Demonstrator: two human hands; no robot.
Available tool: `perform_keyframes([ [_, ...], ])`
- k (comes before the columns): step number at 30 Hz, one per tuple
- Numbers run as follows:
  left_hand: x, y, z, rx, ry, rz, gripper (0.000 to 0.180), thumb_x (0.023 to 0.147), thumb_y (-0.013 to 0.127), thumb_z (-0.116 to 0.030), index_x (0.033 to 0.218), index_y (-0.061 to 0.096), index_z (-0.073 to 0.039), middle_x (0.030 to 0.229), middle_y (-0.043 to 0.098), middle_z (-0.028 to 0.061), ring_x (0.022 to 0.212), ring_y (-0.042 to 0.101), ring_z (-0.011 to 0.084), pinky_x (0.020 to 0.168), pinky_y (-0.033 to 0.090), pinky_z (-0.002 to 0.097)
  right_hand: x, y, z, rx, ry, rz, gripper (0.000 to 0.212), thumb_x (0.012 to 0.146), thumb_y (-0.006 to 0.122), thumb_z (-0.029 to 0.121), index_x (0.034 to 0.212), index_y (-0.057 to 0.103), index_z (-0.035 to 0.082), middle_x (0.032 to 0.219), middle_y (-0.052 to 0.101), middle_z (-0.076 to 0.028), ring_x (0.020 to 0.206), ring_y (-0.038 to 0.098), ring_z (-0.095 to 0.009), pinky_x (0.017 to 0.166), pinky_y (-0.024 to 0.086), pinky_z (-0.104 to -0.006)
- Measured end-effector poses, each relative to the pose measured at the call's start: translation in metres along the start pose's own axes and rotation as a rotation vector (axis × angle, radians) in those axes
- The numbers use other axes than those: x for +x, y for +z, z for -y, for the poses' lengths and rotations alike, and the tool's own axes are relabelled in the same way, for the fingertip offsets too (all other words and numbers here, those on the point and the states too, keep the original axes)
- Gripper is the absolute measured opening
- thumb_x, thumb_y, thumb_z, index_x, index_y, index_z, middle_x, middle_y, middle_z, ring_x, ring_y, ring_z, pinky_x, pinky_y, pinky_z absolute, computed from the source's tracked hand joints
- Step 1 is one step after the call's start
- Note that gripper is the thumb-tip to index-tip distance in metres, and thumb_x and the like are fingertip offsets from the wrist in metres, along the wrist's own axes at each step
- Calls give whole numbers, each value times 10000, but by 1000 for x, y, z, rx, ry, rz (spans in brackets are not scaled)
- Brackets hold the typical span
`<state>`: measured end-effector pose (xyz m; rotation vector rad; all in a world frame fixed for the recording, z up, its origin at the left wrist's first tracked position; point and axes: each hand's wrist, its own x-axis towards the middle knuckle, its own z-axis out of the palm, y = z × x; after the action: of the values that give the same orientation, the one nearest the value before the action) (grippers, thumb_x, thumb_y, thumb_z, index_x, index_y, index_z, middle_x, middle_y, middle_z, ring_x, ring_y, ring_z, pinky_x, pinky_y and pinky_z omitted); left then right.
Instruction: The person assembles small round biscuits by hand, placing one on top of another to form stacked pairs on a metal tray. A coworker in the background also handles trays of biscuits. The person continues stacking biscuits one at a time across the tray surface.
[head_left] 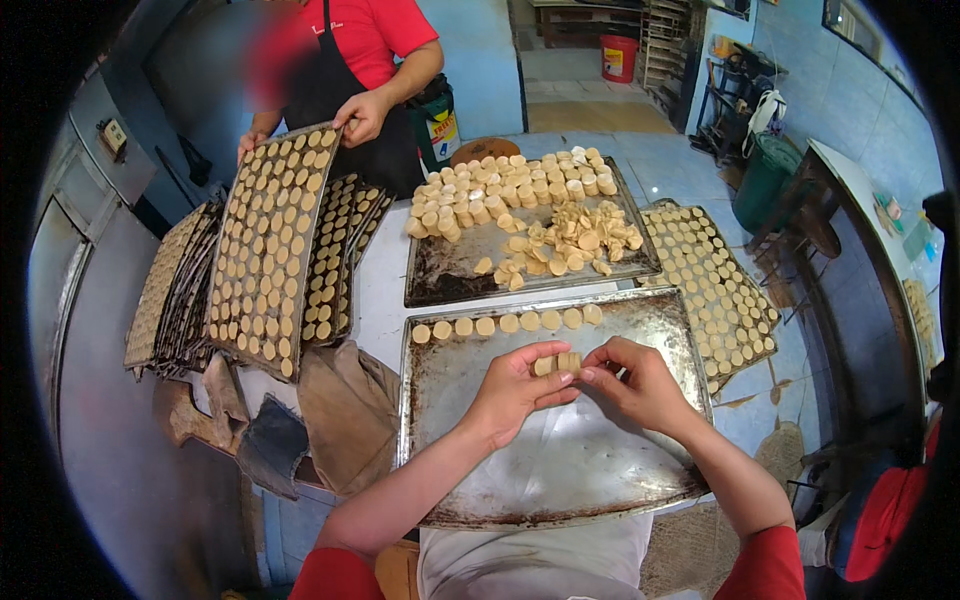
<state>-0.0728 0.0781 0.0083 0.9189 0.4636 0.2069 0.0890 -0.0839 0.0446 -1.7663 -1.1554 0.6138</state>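
Over a worn metal baking tray [520, 440], my left hand [515, 390] grips a short stack of round tan biscuits [556, 364] lying on its side. My right hand [630, 385] meets the stack's right end with thumb and fingers pinched together; whether a biscuit is between them is hidden. Along the tray's far edge runs a row of single round biscuits [508, 323]. Beyond it, a second dark tray [450, 285] carries many upright stacks of biscuits [510, 187] and a loose heap of them [575, 240].
At the left, a co-worker in a red shirt [400, 25] holds up a biscuit-covered tray [268, 245] over stacked filled trays [175, 285]. More filled trays [710, 285] stand at the right. Brown cloths [345, 415] hang at the table's left edge. A green bin [768, 185] stands farther right.
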Motion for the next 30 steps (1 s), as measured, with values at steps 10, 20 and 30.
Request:
perform_keyframes([
  [10,-2,2,21,76,130,2,394,1065,719,-16,1439,606,35,1274,739,149,1146,758,214,928,697,358,7,1,-5,-47,-26,82,152,1018,692,128,1030,733,-18,927,744,-206,819,735,-350,746,569,-432],
  [20,16,14,11,25,123,-62,381,1078,699,-23,1440,590,25,1241,729,149,1165,758,248,931,697,392,59,-43,-64,-507,-49,-98,203,1019,759,198,1009,747,-5,920,757,-164,849,743,-301,778,569,-422],
  [30,36,19,20,2,121,18,381,1079,693,-22,1442,594,39,1225,735,148,1105,764,210,900,693,356,33,-34,-38,-10,-24,33,196,1063,735,174,1096,736,-19,929,769,-136,812,693,-213,758,549,-378],
])
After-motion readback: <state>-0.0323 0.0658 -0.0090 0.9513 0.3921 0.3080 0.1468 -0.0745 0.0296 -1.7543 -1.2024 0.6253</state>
